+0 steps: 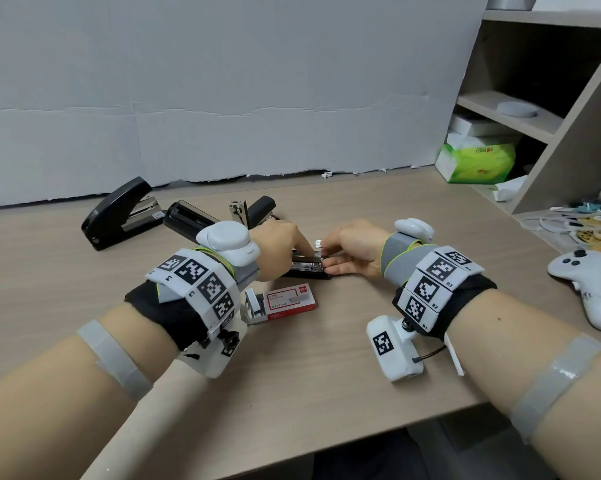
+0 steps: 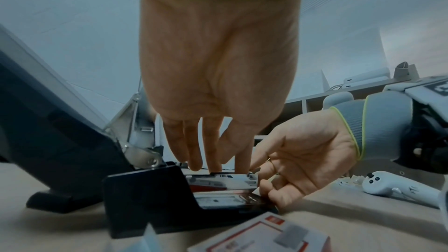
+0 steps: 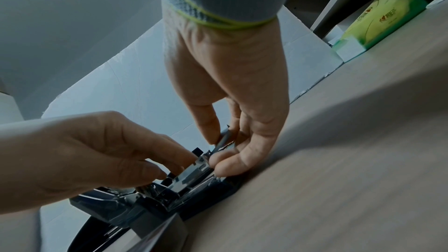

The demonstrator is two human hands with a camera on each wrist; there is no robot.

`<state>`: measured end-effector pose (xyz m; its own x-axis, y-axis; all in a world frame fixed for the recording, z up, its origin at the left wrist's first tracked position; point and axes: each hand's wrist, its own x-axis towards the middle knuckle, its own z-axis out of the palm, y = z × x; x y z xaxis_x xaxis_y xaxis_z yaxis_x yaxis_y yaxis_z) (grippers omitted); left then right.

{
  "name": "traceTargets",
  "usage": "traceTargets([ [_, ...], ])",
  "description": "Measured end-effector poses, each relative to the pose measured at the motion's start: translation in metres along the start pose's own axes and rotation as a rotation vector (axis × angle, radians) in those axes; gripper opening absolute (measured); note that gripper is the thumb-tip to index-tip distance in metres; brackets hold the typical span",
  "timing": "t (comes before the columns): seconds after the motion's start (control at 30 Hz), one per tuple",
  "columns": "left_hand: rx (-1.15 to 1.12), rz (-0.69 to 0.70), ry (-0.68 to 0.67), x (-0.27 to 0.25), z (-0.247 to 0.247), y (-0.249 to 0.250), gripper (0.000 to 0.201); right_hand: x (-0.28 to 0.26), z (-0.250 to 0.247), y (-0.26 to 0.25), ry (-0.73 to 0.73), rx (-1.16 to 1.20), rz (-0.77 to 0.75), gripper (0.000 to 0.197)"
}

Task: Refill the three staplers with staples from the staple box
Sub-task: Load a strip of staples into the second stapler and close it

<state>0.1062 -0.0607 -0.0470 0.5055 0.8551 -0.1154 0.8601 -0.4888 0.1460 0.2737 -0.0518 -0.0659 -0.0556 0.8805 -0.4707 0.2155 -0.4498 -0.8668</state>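
Observation:
An open black stapler lies mid-table, its lid swung back to the left. My left hand holds its shiny metal magazine with thumb and fingertips. My right hand pinches a short staple strip at the magazine's front end, its lower fingers against the base; the strip is tilted over the channel. The red staple box lies in front with its tray pulled out to the left. A second stapler sits far left. A third stands open behind my left hand.
A white wall panel runs along the table's back edge. At the right are a shelf unit, a green tissue pack, a heap of cables and a white controller. The table's front edge is close.

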Motion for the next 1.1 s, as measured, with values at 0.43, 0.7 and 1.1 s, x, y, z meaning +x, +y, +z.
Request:
traceTargets([
  [0.43,-0.107,0.076,0.397,0.003,-0.028,0.017,0.031,-0.023,0.006,-0.028,-0.001,0.029,-0.222,0.006],
  [0.7,-0.108,0.058,0.400,-0.003,-0.031,0.012,0.021,-0.026,0.005,-0.025,-0.096,0.037,-0.155,0.011],
  [1.1,0.027,-0.040,0.080,0.006,-0.024,0.010,0.016,-0.012,-0.005,-0.010,0.002,-0.402,-0.099,0.014],
])
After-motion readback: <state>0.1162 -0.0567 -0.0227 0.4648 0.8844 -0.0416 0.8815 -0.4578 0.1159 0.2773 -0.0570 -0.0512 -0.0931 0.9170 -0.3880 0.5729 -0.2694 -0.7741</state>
